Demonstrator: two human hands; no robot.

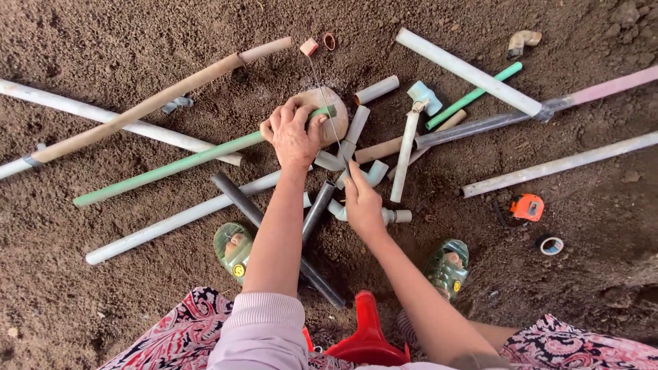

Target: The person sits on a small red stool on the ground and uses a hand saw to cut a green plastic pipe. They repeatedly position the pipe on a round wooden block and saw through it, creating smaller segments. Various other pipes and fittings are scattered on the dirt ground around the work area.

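My left hand (291,133) is closed over a long green pipe (171,168), pressing its end down on a rounded tan block (334,103) lying on the soil. My right hand (362,202) pinches the near end of a thin saw blade (327,113). The blade runs away from me across the green pipe, right beside my left fingers, to a small pink-wrapped far end (308,46). Short white pipe pieces and fittings (356,130) lie between my two hands.
Many long pipes lie scattered on the brown soil: white (466,68), tan (157,103), dark grey (240,199), a second green one (473,96). An orange tape measure (526,205) and a tape roll (550,244) sit right. A red stool (370,336) stands between my green sandals (233,248).
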